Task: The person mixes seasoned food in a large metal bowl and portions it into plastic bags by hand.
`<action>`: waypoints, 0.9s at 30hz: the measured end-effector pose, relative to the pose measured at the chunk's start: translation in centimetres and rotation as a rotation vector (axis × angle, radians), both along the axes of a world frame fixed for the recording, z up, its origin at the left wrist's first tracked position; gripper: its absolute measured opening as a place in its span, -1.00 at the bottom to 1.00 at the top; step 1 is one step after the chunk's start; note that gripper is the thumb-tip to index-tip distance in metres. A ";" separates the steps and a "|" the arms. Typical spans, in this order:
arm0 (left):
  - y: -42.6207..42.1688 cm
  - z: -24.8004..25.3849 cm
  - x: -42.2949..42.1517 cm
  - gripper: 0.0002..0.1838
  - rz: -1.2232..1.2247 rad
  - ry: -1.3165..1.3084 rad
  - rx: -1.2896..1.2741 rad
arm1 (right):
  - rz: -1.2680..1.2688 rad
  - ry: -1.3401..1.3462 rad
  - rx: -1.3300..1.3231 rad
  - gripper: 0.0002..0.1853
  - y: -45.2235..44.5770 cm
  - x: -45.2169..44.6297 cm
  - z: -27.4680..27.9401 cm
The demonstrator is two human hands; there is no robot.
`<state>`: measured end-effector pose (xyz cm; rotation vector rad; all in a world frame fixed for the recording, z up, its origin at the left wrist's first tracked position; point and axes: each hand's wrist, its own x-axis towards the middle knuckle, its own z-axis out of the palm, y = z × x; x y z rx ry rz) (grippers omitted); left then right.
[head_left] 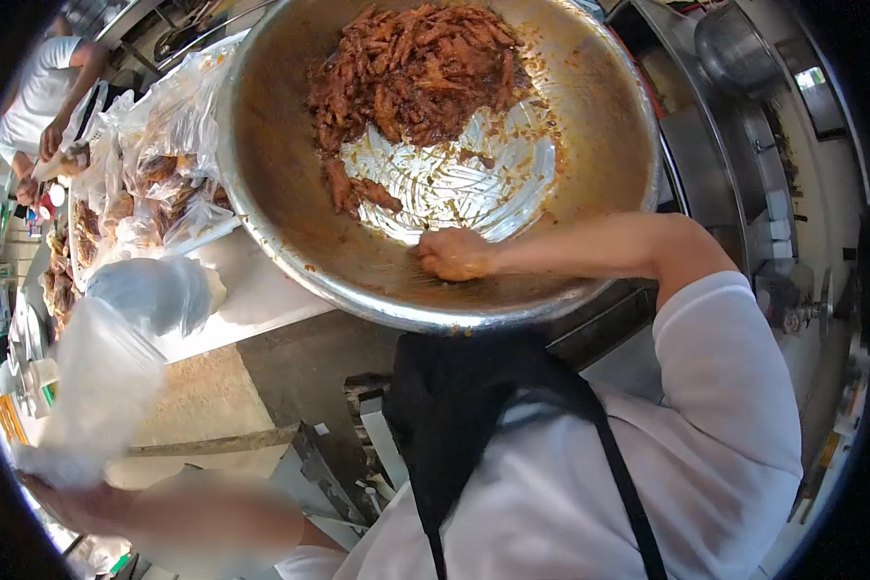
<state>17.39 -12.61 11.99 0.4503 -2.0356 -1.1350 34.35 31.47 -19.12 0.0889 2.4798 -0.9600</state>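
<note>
A wide metal bowl [599, 116] holds a heap of reddish-brown coated pieces [416, 72] toward its far side. Inside the bowl, near its front wall, my right hand [454, 255] is closed and smeared with sauce; whatever it may hold is hidden. The bowl's bottom shows oily streaks beside the heap. At the lower left, away from the bowl, my left hand [72, 503] is at a translucent plastic bag [106, 387] that stands up above it. That hand is blurred and its fingers are mostly covered by the bag.
Left of the bowl, a white table [280, 300] bears plastic bags of browned food [159, 184] and a bluish filled bag [150, 290]. A person in white [43, 97] stands at the upper left. Metal counters and a steel pot [735, 43] are at the right.
</note>
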 end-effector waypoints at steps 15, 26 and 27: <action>12.2 -35.6 -6.8 -0.38 -0.573 -0.831 0.148 | -0.846 -0.229 -0.983 -0.56 18.6 -2.5 3.4; 17.5 -30.9 7.0 -0.67 -0.690 -0.163 -0.629 | 0.037 0.453 0.507 -0.66 8.4 -2.4 -3.6; 16.1 -31.4 5.8 -0.71 -0.659 -0.240 -0.584 | 0.086 0.523 0.398 -0.59 7.7 -1.6 -6.8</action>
